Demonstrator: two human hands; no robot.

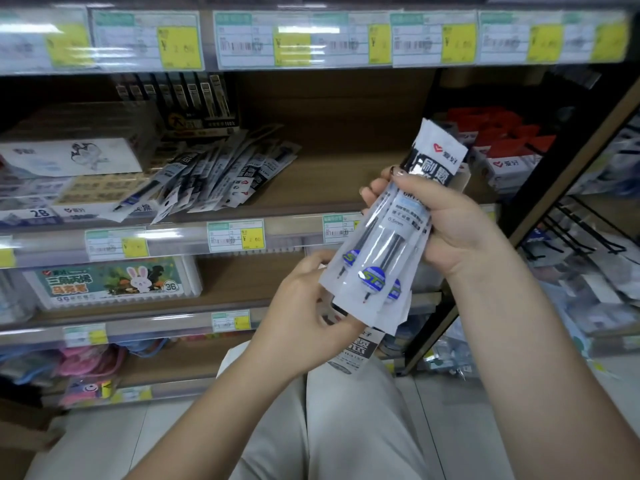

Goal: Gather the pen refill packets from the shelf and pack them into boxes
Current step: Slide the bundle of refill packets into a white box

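Hands: right hand [446, 220] is clamped round a fanned packet stack [381, 258]; left hand [304, 306] pinches its lower end. More loose packets [214, 174] are heaped on the shelf [311, 188].

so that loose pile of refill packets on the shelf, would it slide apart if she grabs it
Probably: the pile of packets lies fanned and overlapping, and the glossy film looks slippery. Each is thin and likely light and bendy, so the hands would do better squaring them up first.

"0.5mm" on held refill packet [398, 220]; "36" on rabbit box [114, 282]; "28" on shelf box [40, 213]
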